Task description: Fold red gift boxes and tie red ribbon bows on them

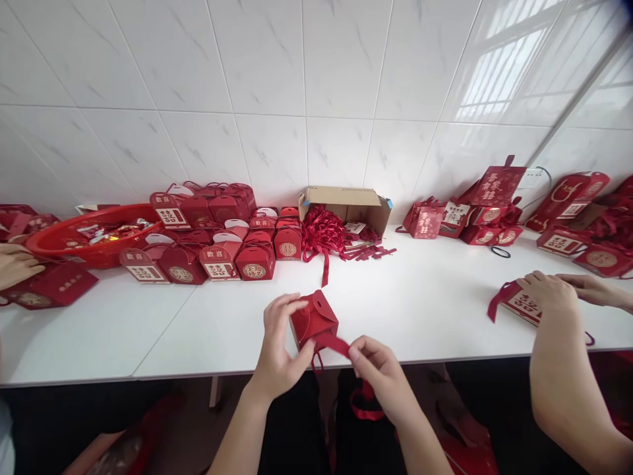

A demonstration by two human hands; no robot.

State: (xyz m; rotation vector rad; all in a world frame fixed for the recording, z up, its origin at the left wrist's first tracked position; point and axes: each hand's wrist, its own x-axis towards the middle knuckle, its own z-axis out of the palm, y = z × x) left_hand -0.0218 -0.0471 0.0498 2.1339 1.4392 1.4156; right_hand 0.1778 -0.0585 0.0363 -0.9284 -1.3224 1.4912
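Note:
A small red gift box [316, 314] lies near the table's front edge, its flap side with an oval slot facing up. My left hand [281, 340] is closed around the box's left side, the thumb at its lower edge by the ribbon. Pinched between the fingers of my right hand [378, 369] is a red ribbon [335, 343], which stretches from the box's near side. The ribbon's loose end hangs below my right hand over my lap. A thin red cord loop [317, 361] dangles from the box's near edge.
Behind the box, a cardboard carton [346, 196] spills red ribbons [324, 231]. Finished-looking red boxes [217, 257] stand in rows to the left, beside a red basin [99, 227] of wrapped sweets. Co-workers' hands handle boxes at far left [17, 265] and right [548, 290].

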